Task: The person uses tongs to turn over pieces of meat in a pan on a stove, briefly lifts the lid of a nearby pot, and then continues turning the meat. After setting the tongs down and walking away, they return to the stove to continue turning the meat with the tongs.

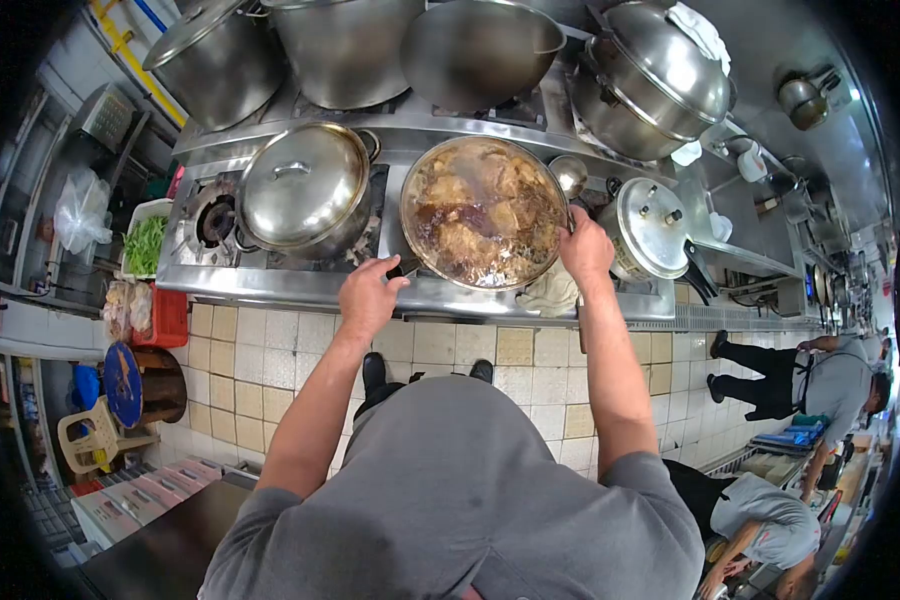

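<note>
So the wide pan (485, 288), filled with chunky brown food (482, 208) in liquid, is set on the stove (300, 283) beside a lidded pot (305, 190). Its side is gripped by the right hand (587, 250), near a crumpled cloth (550, 293). The left hand (367, 297) is held loosely open by the stove's front edge; contact there can't really be made out.

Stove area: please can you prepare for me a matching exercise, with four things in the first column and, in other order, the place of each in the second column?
Column 1
1. pressure cooker
2. green vegetables
3. brown food
4. white cloth

Column 2
A. in the open pan
B. on a domed lid
C. in a white container at the left end of the stove
D. to the right of the person's right hand

Right pairs: 1-D, 2-C, 3-A, 4-B
</note>
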`<state>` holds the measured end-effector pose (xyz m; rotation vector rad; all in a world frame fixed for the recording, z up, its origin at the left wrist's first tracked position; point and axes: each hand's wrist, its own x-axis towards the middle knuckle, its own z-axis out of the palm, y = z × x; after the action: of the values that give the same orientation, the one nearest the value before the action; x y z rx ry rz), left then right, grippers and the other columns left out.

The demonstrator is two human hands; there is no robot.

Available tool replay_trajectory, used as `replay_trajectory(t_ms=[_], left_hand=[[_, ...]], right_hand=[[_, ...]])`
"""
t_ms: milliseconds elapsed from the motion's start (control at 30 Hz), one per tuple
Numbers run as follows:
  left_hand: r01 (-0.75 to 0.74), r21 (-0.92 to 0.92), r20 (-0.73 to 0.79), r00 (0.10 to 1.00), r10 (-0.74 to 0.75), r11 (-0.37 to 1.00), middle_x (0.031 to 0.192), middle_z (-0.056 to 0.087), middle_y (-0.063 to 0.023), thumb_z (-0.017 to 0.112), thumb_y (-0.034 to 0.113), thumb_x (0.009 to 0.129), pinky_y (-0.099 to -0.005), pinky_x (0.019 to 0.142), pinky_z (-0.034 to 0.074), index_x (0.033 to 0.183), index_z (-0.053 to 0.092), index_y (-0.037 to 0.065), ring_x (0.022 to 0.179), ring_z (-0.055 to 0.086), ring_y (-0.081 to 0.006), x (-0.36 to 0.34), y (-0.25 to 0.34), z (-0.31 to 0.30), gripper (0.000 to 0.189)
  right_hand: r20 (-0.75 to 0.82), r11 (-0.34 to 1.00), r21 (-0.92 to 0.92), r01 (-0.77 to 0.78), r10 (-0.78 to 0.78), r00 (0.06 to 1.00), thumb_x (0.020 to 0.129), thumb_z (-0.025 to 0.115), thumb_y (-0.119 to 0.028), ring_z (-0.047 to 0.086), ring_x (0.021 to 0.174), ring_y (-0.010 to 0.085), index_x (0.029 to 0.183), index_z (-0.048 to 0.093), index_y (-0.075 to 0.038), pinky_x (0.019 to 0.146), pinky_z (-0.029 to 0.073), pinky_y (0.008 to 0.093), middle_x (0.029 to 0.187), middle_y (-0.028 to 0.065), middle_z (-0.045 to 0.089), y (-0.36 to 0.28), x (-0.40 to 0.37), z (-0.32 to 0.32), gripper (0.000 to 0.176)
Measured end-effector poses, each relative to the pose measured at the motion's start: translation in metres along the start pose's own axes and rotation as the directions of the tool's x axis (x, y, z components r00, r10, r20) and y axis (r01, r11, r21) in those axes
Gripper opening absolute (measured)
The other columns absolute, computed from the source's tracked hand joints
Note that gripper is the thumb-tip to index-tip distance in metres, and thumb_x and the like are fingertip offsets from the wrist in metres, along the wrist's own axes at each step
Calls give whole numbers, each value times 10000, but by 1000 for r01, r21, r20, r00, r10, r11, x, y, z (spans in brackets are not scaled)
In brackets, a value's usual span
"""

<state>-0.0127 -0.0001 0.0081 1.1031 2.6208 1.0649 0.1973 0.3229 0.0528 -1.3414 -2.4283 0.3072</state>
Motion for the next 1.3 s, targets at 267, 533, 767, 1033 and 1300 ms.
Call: replay_trajectory(t_ms=[267,533,767,1033,1300], left_hand=[[0,8,29,1000,0,1000,1228,756,-77,851,292,850,-432,941,571,1254,781,136,1102,712,-335,0,0,-1,439],[33,-17,60,998,-32,999,1243,754,-84,852,293,848,-428,955,569,1257,780,133,1119,711,-334,1,4,-5,445],[34,-20,49,998,-33,999,1245,756,-83,860,287,831,-420,973,565,1256,780,129,1136,708,-325,1,0,0,460],[78,-11,84,994,-77,997,1266,753,-75,865,295,832,-407,1002,556,1254,782,135,1171,699,-308,3,5,-3,459],[72,6,77,994,-72,997,1266,753,-73,864,302,836,-405,1008,552,1256,781,134,1179,696,-307,2,3,-2,459]], right_hand=[[249,836,-361,414,-342,906,907,637,-163,785,925,322,1085,752,-168,780,624,462,996,142,792,-9,64,29,212],[327,769,-403,497,-386,863,949,606,-212,791,930,321,1049,766,-173,804,624,462,962,137,801,-35,70,55,193],[234,942,-202,269,-220,947,928,703,-343,773,889,357,1140,802,-186,798,615,479,952,174,784,-11,76,62,282],[251,880,462,-113,-8,968,898,800,-303,774,859,285,1124,805,-29,752,583,425,955,152,801,38,91,91,355],[605,441,656,-613,179,776,921,778,-172,498,532,130,887,752,-59,497,358,328,678,18,621,46,84,75,121]])
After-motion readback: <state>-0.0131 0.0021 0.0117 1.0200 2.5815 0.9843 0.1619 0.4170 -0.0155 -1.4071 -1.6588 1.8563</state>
